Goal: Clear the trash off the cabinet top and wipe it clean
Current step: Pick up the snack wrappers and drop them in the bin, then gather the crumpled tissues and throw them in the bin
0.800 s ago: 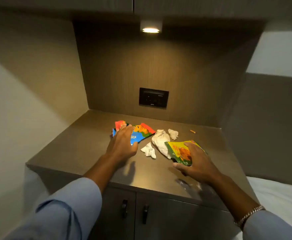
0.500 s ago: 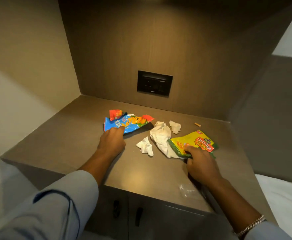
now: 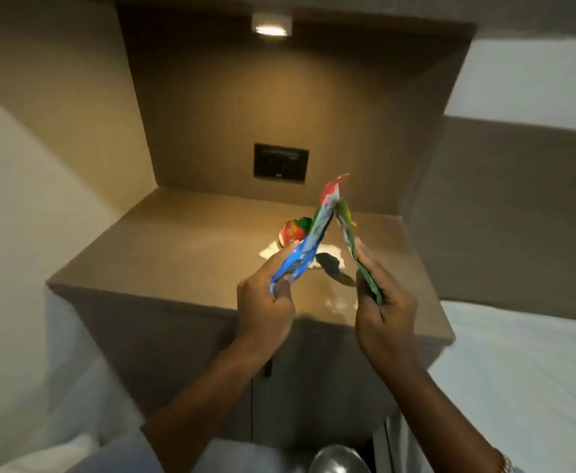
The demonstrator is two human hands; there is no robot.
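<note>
My left hand (image 3: 264, 302) grips a blue snack wrapper (image 3: 308, 245) and holds it up above the brown cabinet top (image 3: 184, 240). My right hand (image 3: 384, 307) grips a green and yellow snack wrapper (image 3: 351, 240), also lifted. The two wrappers lean together at their top ends like a tent. Behind them on the cabinet top lies a small red and green wrapper (image 3: 293, 230). Crumpled white tissues (image 3: 269, 250) lie there too, partly hidden by the wrappers. The image is blurred.
A dark socket panel (image 3: 281, 162) sits in the back wall under a ceiling lamp (image 3: 272, 27). The cabinet doors (image 3: 269, 367) are below the top. A white bed (image 3: 532, 363) lies at the right. A shiny metal bin lid (image 3: 339, 460) shows at the bottom edge.
Both hands have lifted their wrappers off the cabinet top and brought them together in the air. The camera has pulled back and tilted, showing the lamp again.
</note>
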